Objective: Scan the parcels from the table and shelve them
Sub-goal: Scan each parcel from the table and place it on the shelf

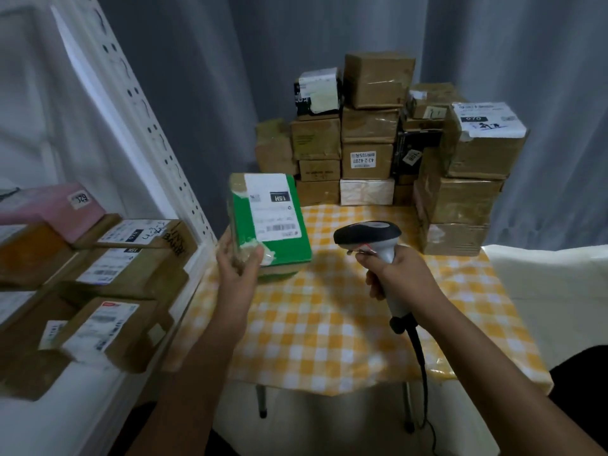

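Green parcel [271, 222] tilted, label up, left hand [238, 258] gripping.

A green parcel [273, 222] with a white label tilts above the table edge, apparently facing the black-headed scanner [368, 236].

Ahead of the fingers of both hands, a stack of boxes [388, 143] walls off the far edge of the surface [329, 317]. Left of them, the shelf upright [158, 153] and shelved parcels [108, 291] crowd that side. Between and below the fingers, checkered cloth lies bare.
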Demonstrator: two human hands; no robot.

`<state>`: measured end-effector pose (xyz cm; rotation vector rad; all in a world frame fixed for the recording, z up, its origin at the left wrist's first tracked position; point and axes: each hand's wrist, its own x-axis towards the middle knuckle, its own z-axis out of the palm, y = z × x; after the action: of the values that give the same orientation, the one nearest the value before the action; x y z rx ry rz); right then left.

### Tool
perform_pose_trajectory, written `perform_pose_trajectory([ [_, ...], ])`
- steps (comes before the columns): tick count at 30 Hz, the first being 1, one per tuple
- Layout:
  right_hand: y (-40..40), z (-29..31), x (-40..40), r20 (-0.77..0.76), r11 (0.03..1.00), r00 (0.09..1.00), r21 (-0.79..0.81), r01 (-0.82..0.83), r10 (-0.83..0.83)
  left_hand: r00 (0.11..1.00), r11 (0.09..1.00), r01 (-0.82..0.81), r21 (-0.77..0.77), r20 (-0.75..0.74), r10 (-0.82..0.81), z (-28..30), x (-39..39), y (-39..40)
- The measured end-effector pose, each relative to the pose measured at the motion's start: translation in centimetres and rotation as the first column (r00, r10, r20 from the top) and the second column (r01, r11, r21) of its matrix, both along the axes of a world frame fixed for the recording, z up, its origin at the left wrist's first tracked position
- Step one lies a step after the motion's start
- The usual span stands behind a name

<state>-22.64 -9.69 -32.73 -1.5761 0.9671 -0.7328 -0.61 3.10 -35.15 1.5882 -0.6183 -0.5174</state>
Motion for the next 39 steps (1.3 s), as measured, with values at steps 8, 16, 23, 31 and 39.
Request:
perform_pose_trajectory([
  [8, 1.4, 2.1, 1.2, -0.048, 0.993, 0.996, -0.088, -0.080, 0.076, 0.991, 0.999, 0.013, 0.042, -0.132, -0.007, -5.3, -1.0, -0.6],
  [16, 2.9, 4.8, 1.3, -0.081, 0.977, 0.979, -0.088, -0.195, 0.188, 0.995, 1.000, 0.010, 0.028, -0.095, -0.007, -5.8, -0.8, -0.5],
  [23, 3.6, 6.8, 0.4, -0.153, 0.960, 0.959, -0.109, -0.258, 0.240, 0.994, 1.000, 0.014, -0.003, -0.108, -0.014, -6.0, -0.7, -0.7],
  [31, 4.0, 7.3, 0.0, -0.174, 0.960, 0.955, -0.102, -0.262, 0.242, 0.994, 0.999, 0.016, -0.030, -0.112, -0.019, -6.1, -0.9, -0.7],
  [39, 4.1, 7.4, -0.1, -0.188, 0.958, 0.951, -0.103, -0.269, 0.247, 0.994, 0.999, 0.029, -0.034, -0.101, -0.032, -6.5, -0.6, -0.7],
])
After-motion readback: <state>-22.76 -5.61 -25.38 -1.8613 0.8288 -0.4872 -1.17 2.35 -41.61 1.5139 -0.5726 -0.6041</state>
